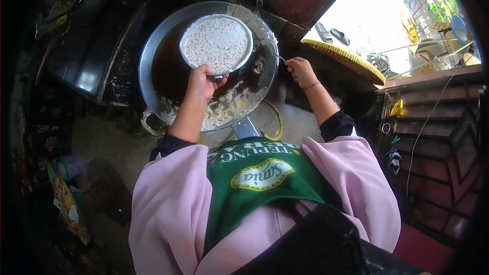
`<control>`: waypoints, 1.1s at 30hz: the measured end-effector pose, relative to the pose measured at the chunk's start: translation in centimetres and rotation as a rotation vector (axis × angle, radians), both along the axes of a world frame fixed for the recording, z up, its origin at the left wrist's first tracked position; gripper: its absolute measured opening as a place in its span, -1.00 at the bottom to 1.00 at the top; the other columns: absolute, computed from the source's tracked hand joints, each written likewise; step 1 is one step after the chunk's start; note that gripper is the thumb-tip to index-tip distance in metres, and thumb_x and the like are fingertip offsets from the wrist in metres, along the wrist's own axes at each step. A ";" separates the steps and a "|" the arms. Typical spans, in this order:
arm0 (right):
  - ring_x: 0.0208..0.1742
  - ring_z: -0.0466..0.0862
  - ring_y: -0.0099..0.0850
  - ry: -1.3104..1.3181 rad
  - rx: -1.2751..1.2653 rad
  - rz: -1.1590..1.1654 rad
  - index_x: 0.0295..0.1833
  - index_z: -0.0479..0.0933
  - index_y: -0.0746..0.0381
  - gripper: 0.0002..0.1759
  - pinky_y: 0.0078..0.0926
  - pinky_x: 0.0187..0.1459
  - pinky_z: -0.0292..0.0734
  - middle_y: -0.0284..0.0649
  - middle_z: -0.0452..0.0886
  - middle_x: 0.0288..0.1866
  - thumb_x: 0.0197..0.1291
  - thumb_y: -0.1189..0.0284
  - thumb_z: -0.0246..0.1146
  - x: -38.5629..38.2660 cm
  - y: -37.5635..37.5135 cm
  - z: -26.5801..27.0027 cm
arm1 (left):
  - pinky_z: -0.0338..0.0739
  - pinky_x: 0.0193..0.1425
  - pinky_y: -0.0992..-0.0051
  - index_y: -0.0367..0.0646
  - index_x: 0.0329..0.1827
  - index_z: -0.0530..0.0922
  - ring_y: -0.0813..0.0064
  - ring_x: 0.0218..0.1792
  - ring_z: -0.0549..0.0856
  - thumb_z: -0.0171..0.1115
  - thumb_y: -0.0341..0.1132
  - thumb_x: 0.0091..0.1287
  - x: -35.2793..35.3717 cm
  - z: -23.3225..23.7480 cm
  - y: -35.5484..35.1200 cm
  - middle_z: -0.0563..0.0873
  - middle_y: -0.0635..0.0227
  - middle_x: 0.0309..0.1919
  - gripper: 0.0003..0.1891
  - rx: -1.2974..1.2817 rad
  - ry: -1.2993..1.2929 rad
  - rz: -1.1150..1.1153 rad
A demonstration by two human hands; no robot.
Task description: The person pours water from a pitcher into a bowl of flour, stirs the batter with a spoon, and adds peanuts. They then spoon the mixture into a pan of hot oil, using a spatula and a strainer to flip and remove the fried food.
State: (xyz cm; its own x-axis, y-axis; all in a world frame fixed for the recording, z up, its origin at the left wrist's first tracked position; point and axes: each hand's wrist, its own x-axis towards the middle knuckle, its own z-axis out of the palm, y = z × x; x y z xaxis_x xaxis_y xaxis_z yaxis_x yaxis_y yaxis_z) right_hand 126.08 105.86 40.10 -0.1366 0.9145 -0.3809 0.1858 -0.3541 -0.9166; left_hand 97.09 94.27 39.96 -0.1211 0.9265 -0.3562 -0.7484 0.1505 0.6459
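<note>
Both hands busy and well apart. Left hand point(202, 84) is clamped on the near edge of a round metal pan point(216, 16), thumb up over the rim, a short dark stub point(218, 78) showing beside the fingers. Pan sits above the big wok point(146, 66), left of its centre as seen from the head view; it holds a white batter point(216, 43) with small brownish bits spread all through it. Right hand point(302, 73) is closed on a thin metal utensil point(280, 58), fingers pinched round the handle end, at the wok's right rim; can't make out the utensil's far end. Wok contains dark liquid point(164, 56). Pale residue point(232, 104) is stuck along the near inner wall, with more lumps up the right side and over the far right rim. Wok has a loop handle point(146, 122) at near left and another at the far side. Below the near rim: a flat metal bar point(245, 128) and a yellow hose point(279, 122), both above the floor. Right of the right hand, a round woven tray point(351, 63), with a pair of slippers point(332, 34) on the bright ground just past it. Person wears a green apron point(257, 201) over pink clothing, dark cuffs showing. Left side too dark to read.
</note>
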 end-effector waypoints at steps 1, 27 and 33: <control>-0.75 0.25 -0.63 0.004 -0.009 0.002 -0.35 0.47 0.23 -0.89 -0.65 -0.76 0.09 -0.40 0.40 -0.61 0.04 0.43 0.21 0.6 -0.5 0.0 | 0.58 -0.40 0.31 -0.41 -0.01 0.34 0.13 -0.38 0.63 -0.07 -0.42 0.02 0.2 0.4 -0.4 0.59 -0.05 -0.27 -0.58 -0.017 0.003 -0.005; -0.42 0.61 -0.15 -0.948 1.156 0.293 -0.43 0.48 0.19 -0.91 -0.25 -0.39 0.51 -0.17 0.57 -0.47 0.01 0.42 0.12 -10.9 -0.6 6.2 | 0.62 -0.41 0.28 -0.44 -0.05 0.33 0.09 -0.35 0.65 -0.08 -0.37 0.07 -2.4 -0.5 0.7 0.58 -0.11 -0.23 -0.61 -0.216 0.000 -0.157; -0.30 0.64 -0.22 -0.715 0.594 0.195 -0.37 0.59 0.20 -0.81 -0.35 -0.25 0.50 -0.15 0.64 -0.38 -0.07 0.33 0.21 -9.8 -0.8 6.1 | 0.62 -0.41 0.29 -0.45 -0.03 0.32 0.08 -0.37 0.64 -0.09 -0.39 0.05 -2.6 -1.0 1.2 0.58 -0.10 -0.24 -0.59 -0.171 -0.030 -0.145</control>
